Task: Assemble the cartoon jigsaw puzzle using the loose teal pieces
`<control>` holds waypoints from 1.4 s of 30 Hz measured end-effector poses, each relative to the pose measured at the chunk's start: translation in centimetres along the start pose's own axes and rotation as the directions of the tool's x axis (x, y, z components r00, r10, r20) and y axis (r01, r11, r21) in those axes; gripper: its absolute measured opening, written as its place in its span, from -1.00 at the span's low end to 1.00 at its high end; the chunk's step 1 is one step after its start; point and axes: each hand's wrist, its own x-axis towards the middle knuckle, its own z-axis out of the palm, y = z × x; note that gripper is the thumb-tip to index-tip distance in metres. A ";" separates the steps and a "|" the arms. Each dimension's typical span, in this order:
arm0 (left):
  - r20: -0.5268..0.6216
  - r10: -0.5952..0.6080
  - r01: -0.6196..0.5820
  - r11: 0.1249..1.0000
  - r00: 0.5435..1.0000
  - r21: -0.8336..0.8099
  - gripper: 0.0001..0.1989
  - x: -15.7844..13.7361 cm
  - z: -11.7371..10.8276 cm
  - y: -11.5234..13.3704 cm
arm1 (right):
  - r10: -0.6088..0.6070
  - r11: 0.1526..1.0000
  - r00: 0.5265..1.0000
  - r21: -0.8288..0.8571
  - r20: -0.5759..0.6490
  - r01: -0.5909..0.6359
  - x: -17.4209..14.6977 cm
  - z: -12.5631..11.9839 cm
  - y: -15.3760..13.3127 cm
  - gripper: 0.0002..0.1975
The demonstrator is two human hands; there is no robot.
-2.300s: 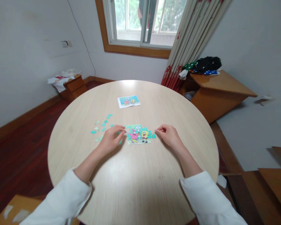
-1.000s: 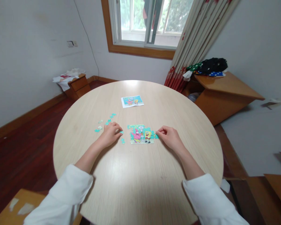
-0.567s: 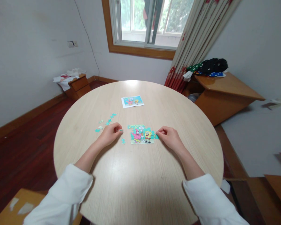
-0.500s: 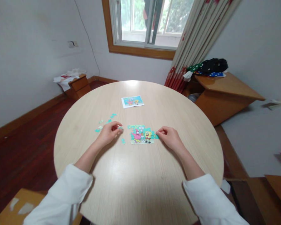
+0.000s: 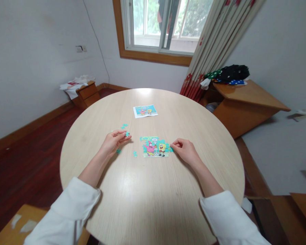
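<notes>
A partly joined jigsaw puzzle [image 5: 155, 148] with cartoon figures lies flat in the middle of the table. Left of it, my left hand [image 5: 113, 142] pinches a teal puzzle piece [image 5: 127, 134] just above the tabletop. My right hand [image 5: 185, 148] rests at the puzzle's right edge, thumb and forefinger closed on a teal edge piece [image 5: 171, 149] there. One loose piece [image 5: 135, 154] lies between my left hand and the puzzle. Another loose piece [image 5: 118, 151] shows beside my left palm, which hides part of the area under it.
Farther back on the round wooden table [image 5: 153, 197] lies a printed reference picture [image 5: 145, 111]. Several loose pieces [image 5: 124, 126] sit beyond my left hand. A wooden cabinet [image 5: 247, 102] with cloth on it stands at the right, a small drawer unit [image 5: 88, 93] at the left.
My left hand has drawn back to the left and turned, and the teal piece in its fingers shows more plainly. My right hand stays at the puzzle's right edge.
</notes>
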 end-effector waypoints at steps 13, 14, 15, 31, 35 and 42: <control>0.036 -0.079 0.081 0.995 0.996 -0.056 -0.92 -0.2 0.2 0.1 | -0.001 1.000 1.000 0.002 0.002 0.001 0.0 0.1 0.3 -0.80; 0.036 -0.083 0.085 0.995 0.996 -0.055 -0.92 -0.2 0.2 0.1 | 0.002 1.000 1.000 0.005 0.004 -0.002 0.0 0.1 0.3 -0.80; 0.034 -0.087 0.088 0.995 0.996 -0.055 -0.91 -0.2 0.2 0.1 | 0.005 1.000 1.000 0.006 0.004 -0.005 0.0 0.1 0.3 -0.79; 0.039 0.018 -0.020 0.999 0.999 0.042 -0.84 0.1 -0.3 -0.1 | 0.019 1.000 1.000 -0.021 0.001 -0.019 0.0 0.1 0.2 -0.81; 0.010 0.040 -0.040 0.994 0.999 0.105 -0.80 0.3 -0.4 -0.3 | 0.009 1.000 1.000 -0.025 0.000 -0.009 0.1 0.2 0.2 -0.80; -0.086 0.061 -0.052 0.994 0.994 0.099 -0.87 0.2 0.2 -0.2 | 0.003 1.000 1.000 -0.015 0.001 -0.003 0.0 0.2 0.1 -0.80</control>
